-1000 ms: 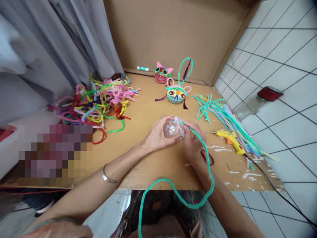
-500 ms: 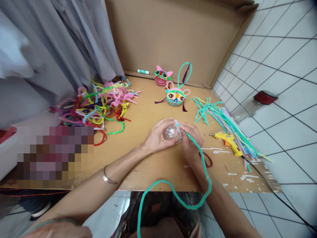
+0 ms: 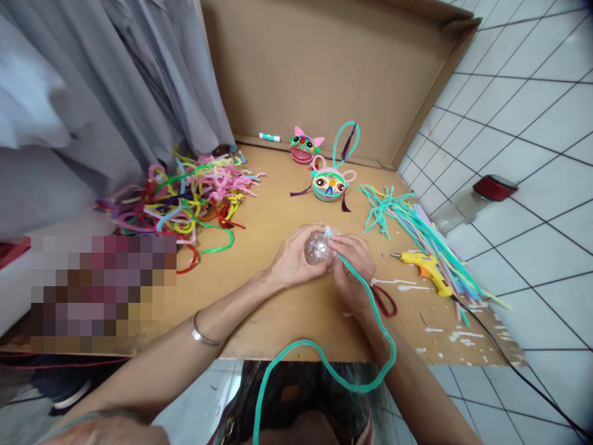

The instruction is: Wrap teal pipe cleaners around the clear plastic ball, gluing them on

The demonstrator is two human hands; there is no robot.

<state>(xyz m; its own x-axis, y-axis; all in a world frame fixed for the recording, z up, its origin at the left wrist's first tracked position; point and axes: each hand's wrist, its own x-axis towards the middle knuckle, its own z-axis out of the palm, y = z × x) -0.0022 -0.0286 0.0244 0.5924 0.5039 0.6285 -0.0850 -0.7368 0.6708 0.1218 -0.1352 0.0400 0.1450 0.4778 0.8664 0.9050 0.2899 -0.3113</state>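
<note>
My left hand (image 3: 296,256) is closed around a clear plastic ball (image 3: 317,248) above the middle of the table. At the ball's right side, the fingers of my right hand (image 3: 354,259) pinch a teal pipe cleaner (image 3: 365,285) and press its end against the ball. From there the pipe cleaner runs down over my right forearm and loops to the left below the table edge. A dark red loop (image 3: 385,301) lies on the table by my right wrist.
A yellow glue gun (image 3: 426,266) with a black cord lies at right, near loose pipe cleaners (image 3: 428,235). Two decorated animal heads (image 3: 303,145) sit at the back by a glue stick (image 3: 269,137). Tangled pipe cleaners (image 3: 185,198) fill the left. A red-lidded jar (image 3: 482,194) stands right.
My right hand has shifted slightly left across the ball, bringing the pinched end of the teal pipe cleaner with it. My left hand stays around the ball.
</note>
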